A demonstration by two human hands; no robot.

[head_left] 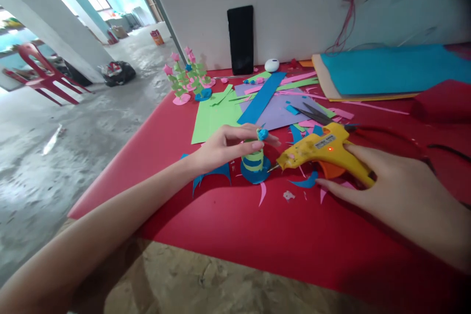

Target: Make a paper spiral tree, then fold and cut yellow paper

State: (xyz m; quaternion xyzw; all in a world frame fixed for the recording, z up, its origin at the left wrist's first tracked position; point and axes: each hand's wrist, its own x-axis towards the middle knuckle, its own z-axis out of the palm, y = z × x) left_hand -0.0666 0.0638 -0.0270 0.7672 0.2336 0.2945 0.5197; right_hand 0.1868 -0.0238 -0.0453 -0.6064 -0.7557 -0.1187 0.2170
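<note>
A small paper flower stands on a round blue base [253, 172], with a light green strip wound around its stem and a rolled blue bud [262, 134] on top. My left hand [239, 144] closes around its upper part, thumb in front and fingers behind. A yellow hot glue gun [312, 149], its small light glowing orange, lies with the nozzle at the right edge of the blue base. At its handle is my right hand [397, 194], thumb and index finger spread to either side. The other right fingers are hidden. Blue and pink paper scraps [263, 194] lie around the base.
Finished paper flowers [187, 76] stand at the back left edge. Coloured sheets [221, 113], strips and dark scissors [317, 114] lie behind my hands. A phone [241, 39] leans on the wall beside a white case [272, 65]. Blue sheets [397, 69] are stacked at the right.
</note>
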